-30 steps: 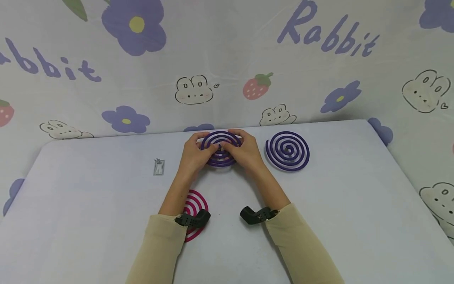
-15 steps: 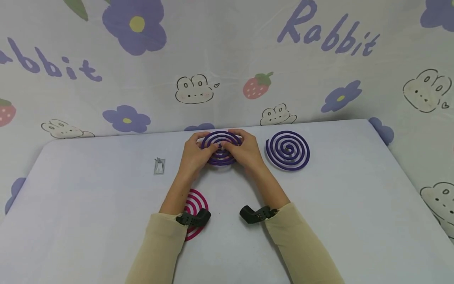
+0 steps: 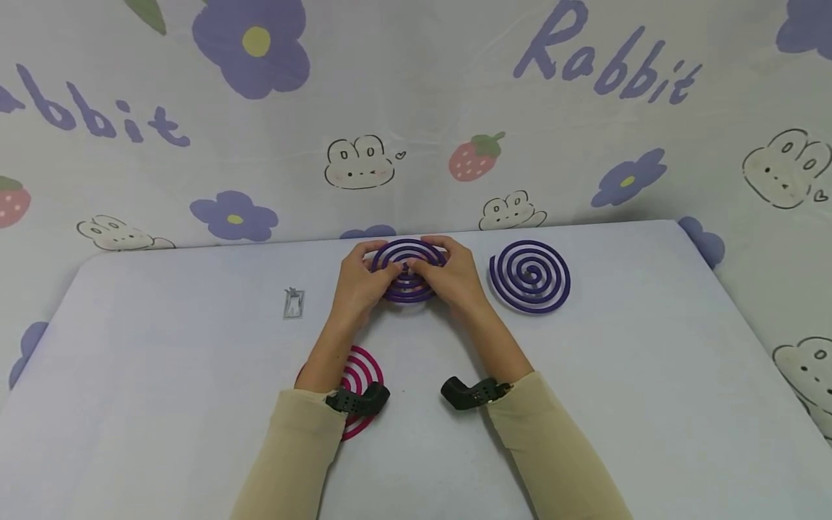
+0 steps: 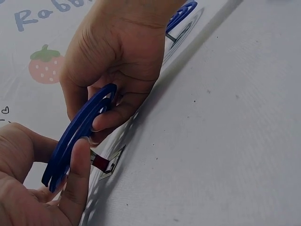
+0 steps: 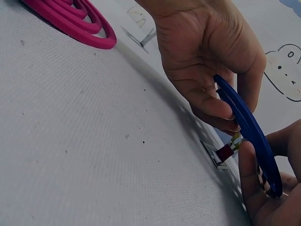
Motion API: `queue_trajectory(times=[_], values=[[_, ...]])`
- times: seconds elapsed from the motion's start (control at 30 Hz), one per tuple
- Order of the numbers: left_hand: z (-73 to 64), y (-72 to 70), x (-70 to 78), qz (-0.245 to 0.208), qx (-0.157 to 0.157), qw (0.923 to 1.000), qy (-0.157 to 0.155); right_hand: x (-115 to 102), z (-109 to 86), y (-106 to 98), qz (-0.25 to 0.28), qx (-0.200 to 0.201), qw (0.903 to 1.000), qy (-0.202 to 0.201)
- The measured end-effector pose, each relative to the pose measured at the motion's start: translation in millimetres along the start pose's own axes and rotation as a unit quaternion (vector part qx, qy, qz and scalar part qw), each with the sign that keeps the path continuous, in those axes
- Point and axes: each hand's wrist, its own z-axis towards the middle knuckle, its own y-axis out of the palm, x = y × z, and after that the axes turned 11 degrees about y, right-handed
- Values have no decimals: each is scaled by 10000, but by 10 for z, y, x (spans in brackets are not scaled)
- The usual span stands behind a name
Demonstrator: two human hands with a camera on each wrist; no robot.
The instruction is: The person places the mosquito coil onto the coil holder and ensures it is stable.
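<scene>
- Holding at work: left hand (image 3: 361, 280) and right hand (image 3: 458, 280) clamped together on one purple-blue, smooth-looking spiral coil (image 5: 257, 141), thumbs near its centre. It's mid-table, close to the far edge of the white table (image 3: 650, 361).
- Step, my guess: fitting the coil onto a small metal stand with a dark red patch (image 5: 225, 152), just below it; join hidden by fingers, can't tell if seated.
- Next move probably calls for settling the centre, checking it sits level, then letting go gently.
- Second purple spiral coil (image 3: 532, 275): toward the far right corner.
- Pink spiral coil (image 5: 107, 41): nearer the front edge, partly under the left forearm.
- Silvery metal piece with flat base (image 3: 294, 304): left of the hands.
- Writing: purple "Rabbit" (image 3: 620, 58) on the printed backdrop cloth (image 3: 416, 65), plus a cut-off "abbit" at left. No brand readable on the coils.
</scene>
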Motion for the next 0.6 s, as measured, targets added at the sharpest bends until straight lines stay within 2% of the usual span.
queue_trajectory(times=[0.23, 0.3, 0.43, 0.6], values=[[3, -72, -4, -14, 123, 9999, 0, -16, 10, 68, 17, -117, 9999, -80], [6, -57, -10, -24, 87, 10000, 21, -7, 4, 52, 11, -106, 9999, -77], [21, 17, -11, -67, -179, 9998, 45, 22, -8, -25, 24, 95, 9999, -44], [23, 1, 0, -35, -44, 10000, -25, 6, 0, -23, -102, -47, 9999, -104]])
